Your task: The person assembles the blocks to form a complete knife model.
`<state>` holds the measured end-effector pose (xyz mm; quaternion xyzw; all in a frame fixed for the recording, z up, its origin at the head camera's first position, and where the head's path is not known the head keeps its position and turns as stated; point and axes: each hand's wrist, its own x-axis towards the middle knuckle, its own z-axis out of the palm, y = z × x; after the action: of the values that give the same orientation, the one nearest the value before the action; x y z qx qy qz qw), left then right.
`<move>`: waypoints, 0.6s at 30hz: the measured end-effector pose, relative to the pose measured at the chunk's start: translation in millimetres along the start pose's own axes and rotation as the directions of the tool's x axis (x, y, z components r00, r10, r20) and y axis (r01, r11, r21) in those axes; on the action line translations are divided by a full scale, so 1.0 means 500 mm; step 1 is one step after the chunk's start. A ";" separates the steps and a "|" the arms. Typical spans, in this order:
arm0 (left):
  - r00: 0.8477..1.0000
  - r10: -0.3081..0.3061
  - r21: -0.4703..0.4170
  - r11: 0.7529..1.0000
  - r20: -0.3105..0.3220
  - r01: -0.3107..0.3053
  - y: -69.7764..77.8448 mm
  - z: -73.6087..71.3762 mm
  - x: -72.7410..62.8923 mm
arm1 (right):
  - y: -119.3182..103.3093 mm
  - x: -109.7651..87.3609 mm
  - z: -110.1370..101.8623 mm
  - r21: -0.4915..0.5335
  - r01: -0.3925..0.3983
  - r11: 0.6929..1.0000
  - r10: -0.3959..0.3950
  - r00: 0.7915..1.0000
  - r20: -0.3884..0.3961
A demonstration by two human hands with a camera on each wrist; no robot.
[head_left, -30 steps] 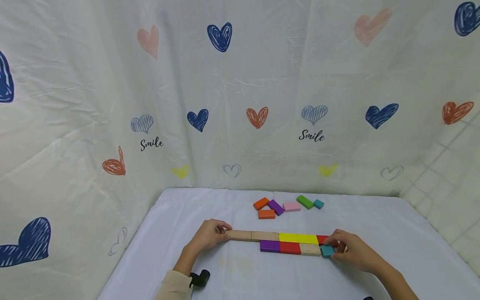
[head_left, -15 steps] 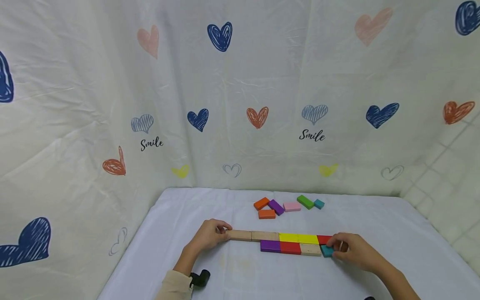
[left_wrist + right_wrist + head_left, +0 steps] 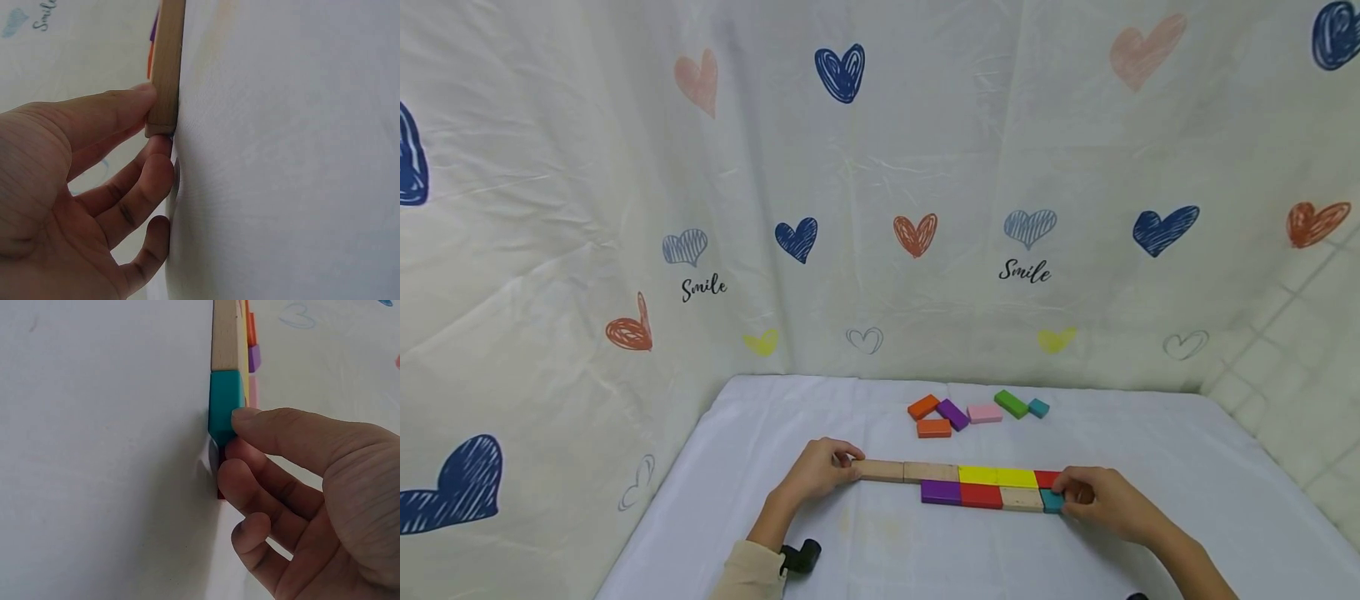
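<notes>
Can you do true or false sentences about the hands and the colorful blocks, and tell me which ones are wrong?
1. The right hand touches a teal block. True.
2. The left hand touches a green block. False: it touches a wooden block.
3. Two yellow blocks lie end to end. True.
4. The pink block touches a yellow block. False: it lies apart, farther back on the white cloth.
5. A purple block lies next to a red block. True.
</notes>
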<state>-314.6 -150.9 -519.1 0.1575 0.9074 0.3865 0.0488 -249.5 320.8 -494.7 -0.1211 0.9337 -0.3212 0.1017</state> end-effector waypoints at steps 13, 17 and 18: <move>1.000 -0.002 -0.012 1.000 0.002 0.002 0.002 0.000 -0.001 | 0.003 0.004 -0.001 0.004 0.006 1.000 -0.006 1.000 0.010; 1.000 -0.008 -0.009 1.000 0.002 0.009 0.002 0.000 -0.001 | 0.004 0.006 -0.002 -0.006 0.003 1.000 -0.003 1.000 0.026; 1.000 -0.009 -0.006 1.000 0.002 0.009 0.002 0.000 -0.001 | 0.003 0.007 -0.004 -0.011 0.002 1.000 -0.001 0.999 0.033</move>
<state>-314.1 -150.2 -518.4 0.1538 0.9069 0.3889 0.0520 -253.7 322.1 -494.6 -0.1276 0.9337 -0.3139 0.1160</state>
